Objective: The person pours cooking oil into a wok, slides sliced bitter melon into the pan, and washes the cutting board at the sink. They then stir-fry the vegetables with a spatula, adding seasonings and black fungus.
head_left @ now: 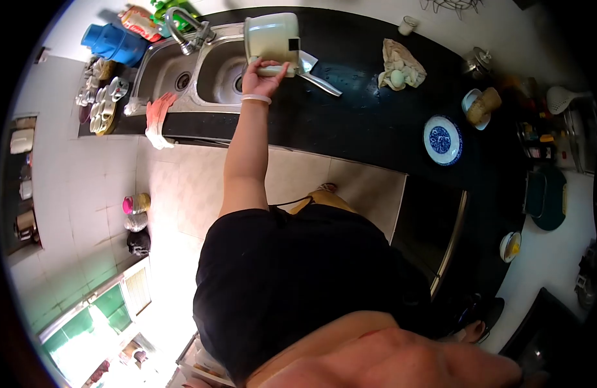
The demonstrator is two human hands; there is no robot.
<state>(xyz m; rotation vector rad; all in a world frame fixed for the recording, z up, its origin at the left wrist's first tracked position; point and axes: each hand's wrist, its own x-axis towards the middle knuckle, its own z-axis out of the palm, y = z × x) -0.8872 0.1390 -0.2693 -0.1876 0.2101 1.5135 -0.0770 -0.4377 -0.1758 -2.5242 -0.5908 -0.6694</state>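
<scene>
My left hand (265, 79) reaches out over the edge of the right sink basin. Its fingers are curled on the near side of a large pale container (271, 40) with a small black square on its side. Just right of the container lies a metal knife or cleaver (321, 83) on the dark counter, its handle pointing right. What looks like part of my right hand (472, 332) shows low on the right, beside a dark round object (491, 321); its fingers and anything in them cannot be made out.
A double sink (196, 77) with a faucet (189, 40) is at upper left, a pink-and-white glove (158, 121) on its front edge. On the dark counter (350, 126) are a crumpled cloth (411, 59) with a pale round item, a blue-and-white plate (442, 140) and bowls (510, 247).
</scene>
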